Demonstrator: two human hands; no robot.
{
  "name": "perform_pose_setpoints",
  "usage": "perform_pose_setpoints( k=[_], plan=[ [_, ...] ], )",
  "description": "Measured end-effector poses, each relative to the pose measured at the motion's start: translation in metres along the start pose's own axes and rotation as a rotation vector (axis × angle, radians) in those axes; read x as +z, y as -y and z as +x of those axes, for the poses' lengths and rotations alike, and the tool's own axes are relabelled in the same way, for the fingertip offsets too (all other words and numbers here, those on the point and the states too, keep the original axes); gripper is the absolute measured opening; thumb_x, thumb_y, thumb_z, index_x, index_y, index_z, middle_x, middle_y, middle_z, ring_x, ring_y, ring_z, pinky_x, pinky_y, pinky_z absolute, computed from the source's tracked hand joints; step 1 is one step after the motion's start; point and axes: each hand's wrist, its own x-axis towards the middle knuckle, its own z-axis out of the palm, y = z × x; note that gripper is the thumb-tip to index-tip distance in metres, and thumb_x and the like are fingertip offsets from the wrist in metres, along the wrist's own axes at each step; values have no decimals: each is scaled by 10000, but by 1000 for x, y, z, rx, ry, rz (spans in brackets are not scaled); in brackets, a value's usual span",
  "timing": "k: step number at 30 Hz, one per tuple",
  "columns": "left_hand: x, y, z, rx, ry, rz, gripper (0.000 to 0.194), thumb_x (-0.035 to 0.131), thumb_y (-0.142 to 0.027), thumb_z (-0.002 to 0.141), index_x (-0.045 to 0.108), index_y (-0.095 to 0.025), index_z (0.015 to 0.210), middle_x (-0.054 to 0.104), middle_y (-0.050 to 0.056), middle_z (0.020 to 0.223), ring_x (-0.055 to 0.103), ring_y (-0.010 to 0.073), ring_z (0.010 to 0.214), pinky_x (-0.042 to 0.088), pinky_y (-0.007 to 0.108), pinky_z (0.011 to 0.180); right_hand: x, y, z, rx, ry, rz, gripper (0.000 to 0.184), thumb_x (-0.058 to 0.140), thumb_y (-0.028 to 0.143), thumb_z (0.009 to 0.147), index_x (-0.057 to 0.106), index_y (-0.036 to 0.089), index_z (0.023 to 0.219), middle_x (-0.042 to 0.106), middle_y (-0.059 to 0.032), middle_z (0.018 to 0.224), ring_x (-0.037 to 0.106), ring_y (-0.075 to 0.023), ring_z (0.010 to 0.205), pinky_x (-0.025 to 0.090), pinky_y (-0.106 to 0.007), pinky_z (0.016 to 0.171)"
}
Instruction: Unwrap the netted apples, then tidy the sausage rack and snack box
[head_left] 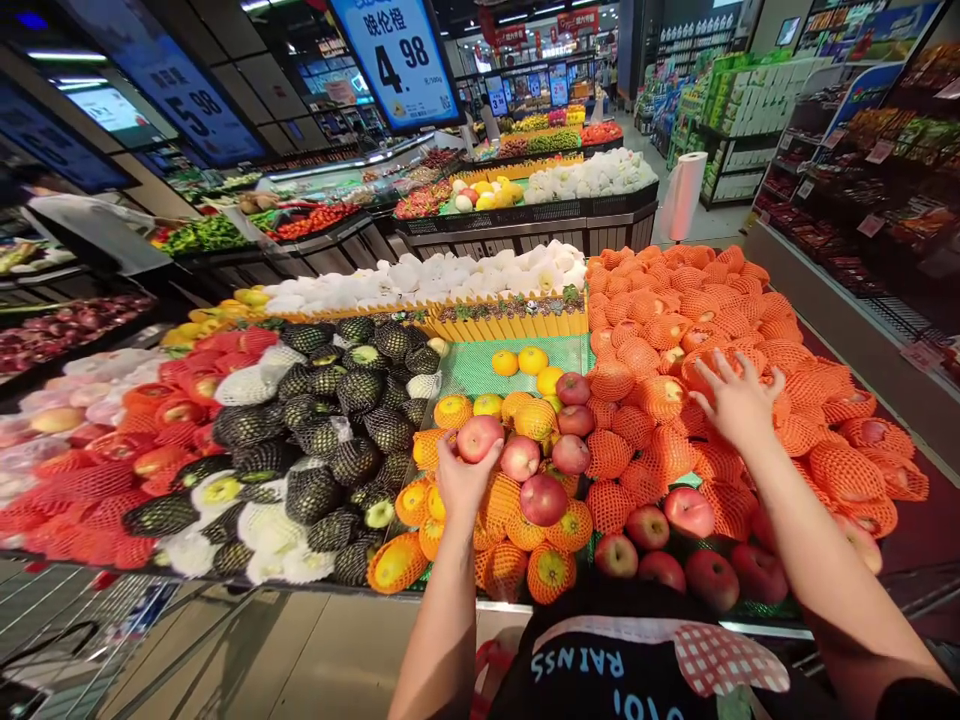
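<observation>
My left hand is closed round a bare red-and-yellow apple, held just above the fruit display. Several more bare apples lie right of it among oranges in orange foam nets. My right hand reaches farther back, fingers spread, resting on a heap of fruit in orange foam nets. It holds nothing that I can see.
Dark-netted fruit and red-netted fruit fill the display's left side. White-netted fruit lies behind a yellow divider. A green mat shows mid-display. A cart is low left. Price signs hang overhead; shelves line the right aisle.
</observation>
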Motion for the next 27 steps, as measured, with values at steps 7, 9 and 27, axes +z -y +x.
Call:
perform_pose_setpoints(
  k=[7,9,27],
  plan=[
    [14,29,31,25,197,398,723,744,-582,743,447,-202,1282,679,149,1145,672,367,1023,511,414,803,-2,25,-58,-83,143,213,333,441,321,998,677,180,1186,702,-120,1152,593,-292,1044,407,-437,957],
    [18,24,36,112,265,448,682,741,-536,756,449,-197,1270,676,146,1137,674,350,1004,508,386,784,20,28,-73,-72,271,200,308,447,286,976,692,164,1116,706,-130,1070,603,-296,984,455,-404,874],
    [-4,21,20,370,337,220,554,589,-432,907,531,-187,1400,355,174,1581,286,382,1489,286,582,1194,97,-15,-62,303,516,741,304,611,460,810,694,177,888,728,-78,865,663,-249,850,534,-369,818]
  ],
)
